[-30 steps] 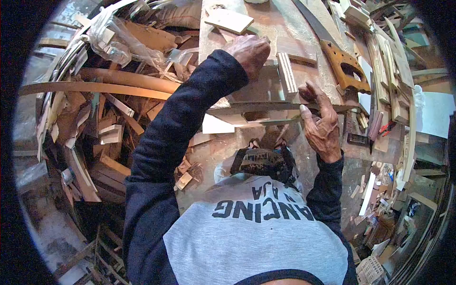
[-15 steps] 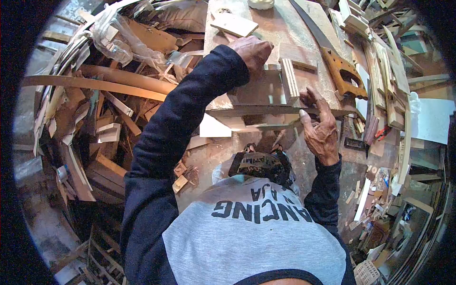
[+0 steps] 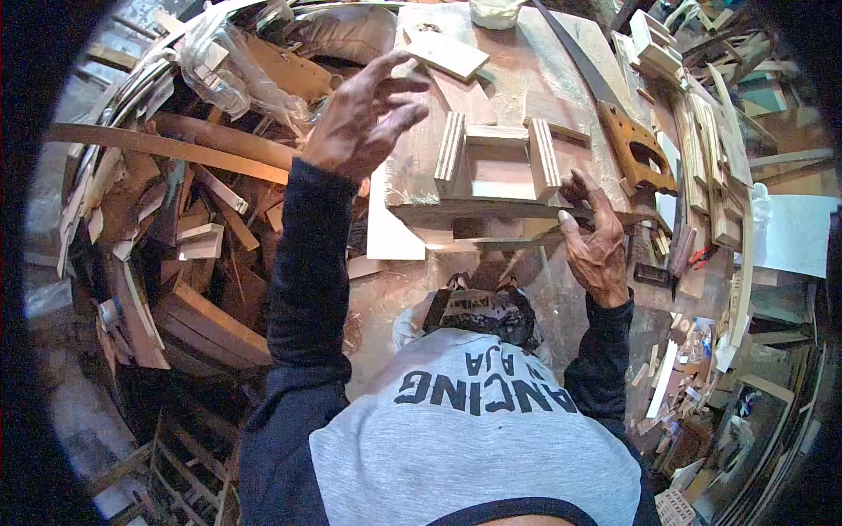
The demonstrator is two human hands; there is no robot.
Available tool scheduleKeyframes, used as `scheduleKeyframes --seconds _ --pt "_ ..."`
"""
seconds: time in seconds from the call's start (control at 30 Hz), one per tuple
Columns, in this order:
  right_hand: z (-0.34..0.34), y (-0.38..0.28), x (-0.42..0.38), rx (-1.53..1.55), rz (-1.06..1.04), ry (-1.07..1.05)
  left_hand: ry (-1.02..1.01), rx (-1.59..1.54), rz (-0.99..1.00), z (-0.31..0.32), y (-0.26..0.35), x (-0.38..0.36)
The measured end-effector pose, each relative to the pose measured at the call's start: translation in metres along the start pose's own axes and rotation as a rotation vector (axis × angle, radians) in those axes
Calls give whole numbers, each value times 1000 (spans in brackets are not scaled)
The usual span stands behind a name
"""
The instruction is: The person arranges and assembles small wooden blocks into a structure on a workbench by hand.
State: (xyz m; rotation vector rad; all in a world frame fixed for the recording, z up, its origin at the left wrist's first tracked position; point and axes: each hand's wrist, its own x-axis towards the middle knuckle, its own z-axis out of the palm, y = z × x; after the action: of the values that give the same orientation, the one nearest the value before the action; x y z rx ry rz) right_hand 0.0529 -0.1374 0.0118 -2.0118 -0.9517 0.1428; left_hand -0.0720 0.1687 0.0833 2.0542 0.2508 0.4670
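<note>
A small plywood frame (image 3: pixel 498 136) sits near the front edge of the workbench (image 3: pixel 517 53), with two upright side pieces joined by a crosspiece. My left hand (image 3: pixel 373 114) is raised left of the frame, fingers spread and holding nothing. At the bench's front edge is my right hand (image 3: pixel 598 241), its thumb and bent fingers apart. Its fingertips are right by the lower end of the frame's right side piece (image 3: pixel 544 158). Behind that piece lies a flat wooden block (image 3: pixel 558 116). A pale board (image 3: pixel 447 54) rests further back, past my left hand.
A handsaw with a wooden handle (image 3: pixel 636 149) lies along the bench's right side. A pale container (image 3: pixel 496 12) stands at the back. Wood strips (image 3: pixel 706 149) are stacked on the right. Offcuts and clear plastic sheeting (image 3: pixel 206 74) crowd the left. Scraps (image 3: pixel 680 368) litter the lower right.
My left hand has moved left and toward me, off the frame, and its fingers have opened. The frame's left side piece now shows. My right hand has stayed nearly in place.
</note>
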Motion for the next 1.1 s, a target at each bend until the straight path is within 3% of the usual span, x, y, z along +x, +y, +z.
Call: scheduleKeyframes --seconds 0.17,0.27,0.37,0.53,0.77,0.9,0.93,1.03,1.1 --pt "-4 2 1 -34 -18 -53 89 -73 -65 16 -6 -46" --pt "-4 2 1 -9 -16 -55 71 -61 74 30 -32 -62" --pt "-7 -3 2 -32 16 -79 110 -33 -19 45 -15 -77" --pt "-6 -7 3 -22 25 -75 201 211 128 45 14 -75" --pt "-7 -8 4 -38 -3 -69 -26 721 324 47 42 -16" --pt "-9 -5 2 -24 0 -68 -274 939 236 57 38 24" --pt "-8 -4 2 -31 -14 -58 -230 855 312 59 27 28" --pt "-6 3 2 -14 -22 -42 -361 957 271 69 12 42" --pt "-6 4 0 12 -7 -45 -272 907 320 71 1 41"
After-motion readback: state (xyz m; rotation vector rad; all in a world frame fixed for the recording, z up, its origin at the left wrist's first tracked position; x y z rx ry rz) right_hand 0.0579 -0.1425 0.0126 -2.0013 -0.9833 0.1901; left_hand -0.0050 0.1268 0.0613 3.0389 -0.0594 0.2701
